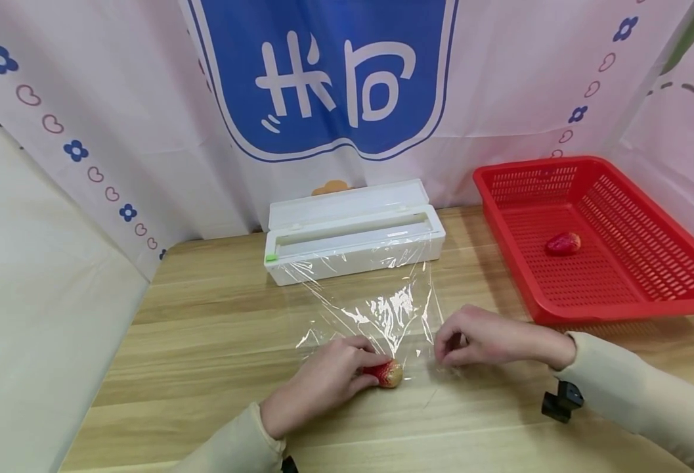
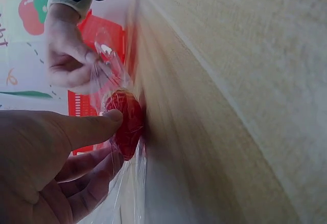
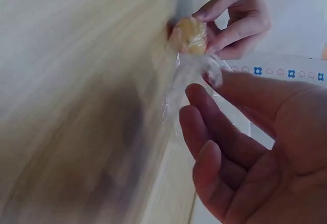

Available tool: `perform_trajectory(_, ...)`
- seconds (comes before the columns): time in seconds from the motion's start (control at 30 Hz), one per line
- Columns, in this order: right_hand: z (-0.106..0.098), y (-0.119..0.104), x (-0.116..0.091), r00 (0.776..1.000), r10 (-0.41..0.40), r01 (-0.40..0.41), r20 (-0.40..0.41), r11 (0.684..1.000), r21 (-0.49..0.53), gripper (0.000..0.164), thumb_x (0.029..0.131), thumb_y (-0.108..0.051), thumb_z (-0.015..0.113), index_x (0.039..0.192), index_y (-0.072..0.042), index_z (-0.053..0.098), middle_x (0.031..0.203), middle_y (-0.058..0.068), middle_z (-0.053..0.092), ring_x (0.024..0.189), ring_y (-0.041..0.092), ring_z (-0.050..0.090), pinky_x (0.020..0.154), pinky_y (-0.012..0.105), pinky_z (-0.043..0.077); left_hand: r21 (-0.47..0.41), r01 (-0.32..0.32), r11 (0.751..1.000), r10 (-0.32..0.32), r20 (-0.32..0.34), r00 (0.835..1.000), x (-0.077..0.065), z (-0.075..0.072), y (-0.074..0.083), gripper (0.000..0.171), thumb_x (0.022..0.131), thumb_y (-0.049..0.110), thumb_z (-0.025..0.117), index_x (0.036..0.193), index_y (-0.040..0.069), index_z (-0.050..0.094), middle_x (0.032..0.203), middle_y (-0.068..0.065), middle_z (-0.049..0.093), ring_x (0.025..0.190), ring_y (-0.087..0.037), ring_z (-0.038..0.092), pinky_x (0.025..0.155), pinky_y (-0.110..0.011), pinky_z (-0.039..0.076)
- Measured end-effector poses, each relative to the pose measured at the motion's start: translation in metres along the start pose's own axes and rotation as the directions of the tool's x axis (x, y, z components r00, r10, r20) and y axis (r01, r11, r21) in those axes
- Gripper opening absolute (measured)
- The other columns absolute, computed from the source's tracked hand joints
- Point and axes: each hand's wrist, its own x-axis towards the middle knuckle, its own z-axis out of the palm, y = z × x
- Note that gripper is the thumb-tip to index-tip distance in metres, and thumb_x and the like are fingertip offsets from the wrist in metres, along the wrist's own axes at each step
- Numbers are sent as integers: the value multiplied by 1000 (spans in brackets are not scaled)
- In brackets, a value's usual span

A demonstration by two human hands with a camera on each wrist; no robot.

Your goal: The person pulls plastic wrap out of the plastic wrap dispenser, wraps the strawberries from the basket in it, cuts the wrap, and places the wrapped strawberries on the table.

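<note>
My left hand [image 1: 331,373] pinches a red strawberry [image 1: 390,374] with a pale yellowish end, low over the wooden table. Clear cling film [image 1: 390,309] stretches from a white dispenser box [image 1: 358,257] towards both hands, and in the left wrist view it wraps over the strawberry [image 2: 132,127]. To the right of the fruit, my right hand [image 1: 482,336] holds the near edge of the film between thumb and forefinger. The right wrist view shows the film bunched at the thumb tip, its other fingers [image 3: 207,162] loosely bent.
The dispenser's lid [image 1: 347,202] stands raised at the back, against a printed curtain [image 1: 146,131]. On the right is a red plastic basket [image 1: 509,263] with another strawberry [image 1: 563,244] in it. Bare wooden tabletop [image 1: 205,368] shows at the left.
</note>
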Motion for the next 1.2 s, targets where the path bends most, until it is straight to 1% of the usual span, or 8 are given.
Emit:
perform_trajectory(0.4, -4, 15, 1, 996, 30, -27, -82, 999, 47, 8, 80, -15, 75, 87, -17, 74, 79, -8, 70, 71, 4, 63, 66, 23, 55, -12, 1, 1000, -1, 8, 1000, -1, -1, -1, 35, 84, 28, 72, 118, 25, 70, 102, 6, 69, 87, -1, 60, 75, -17, 51)
perform_trajectory(0.53, -8, 9, -1, 989, 27, -32, -147, 999, -30, 7, 81, -13, 73, 87, -18, 74, 80, -8, 71, 72, 2, 61, 66, 22, 54, -26, 10, 1000, -9, 16, 1000, 0, -2, -1, 35, 84, 28, 72, 119, 26, 69, 103, 7, 69, 88, 0, 60, 75, -17, 51)
perform_trajectory(0.63, -4, -3, 1, 976, -74, 47, -207, 990, -131, 8, 82, -14, 72, 87, -19, 75, 82, -10, 71, 73, -2, 59, 63, 19, 52, -31, 15, 999, -15, 22, 1000, 0, -2, -1, 36, 84, 29, 72, 119, 26, 69, 105, 7, 69, 88, 0, 59, 74, -16, 51)
perform_trajectory(0.73, 6, -19, 2, 939, -269, 213, -214, 944, -254, 10, 82, -14, 72, 90, -20, 76, 87, -11, 71, 78, -4, 60, 66, 13, 51, -46, 20, 999, -19, 28, 999, 0, -2, -1, 37, 83, 29, 72, 120, 25, 68, 105, 7, 69, 87, 1, 59, 72, -13, 50)
perform_trajectory(0.83, 20, -32, 5, 874, -461, 371, -152, 837, -402, 15, 82, -16, 73, 96, -20, 75, 94, -11, 69, 86, -4, 60, 75, 9, 50, -63, 17, 998, -15, 27, 1000, 0, -2, -2, 37, 83, 28, 72, 120, 24, 68, 104, 6, 69, 88, 1, 59, 73, -13, 50)
perform_trajectory(0.97, 36, -40, 9, 818, -568, 421, -92, 699, -578, 24, 80, -21, 75, 104, -22, 73, 102, -11, 67, 96, 1, 60, 85, 13, 50, -92, 12, 996, -10, 22, 1000, 1, -2, -4, 36, 83, 27, 72, 119, 23, 69, 104, 6, 70, 89, 0, 60, 76, -13, 50)
perform_trajectory(1.07, 44, -40, 12, 823, -558, 385, -108, 688, -614, 28, 81, -19, 75, 108, -22, 72, 106, -9, 66, 101, 4, 60, 87, 17, 51, -124, 7, 992, -4, 23, 1000, 1, -2, -6, 35, 84, 26, 72, 119, 23, 69, 104, 6, 70, 90, 0, 60, 77, -13, 50)
perform_trajectory(1.2, 50, -36, 18, 835, -530, 343, -151, 714, -610, 30, 82, -16, 72, 111, -23, 70, 109, -8, 64, 102, 4, 60, 87, 17, 51, -167, 4, 986, 0, 26, 1000, 0, -2, -8, 35, 84, 25, 72, 119, 23, 69, 103, 7, 70, 90, 0, 61, 77, -13, 50)
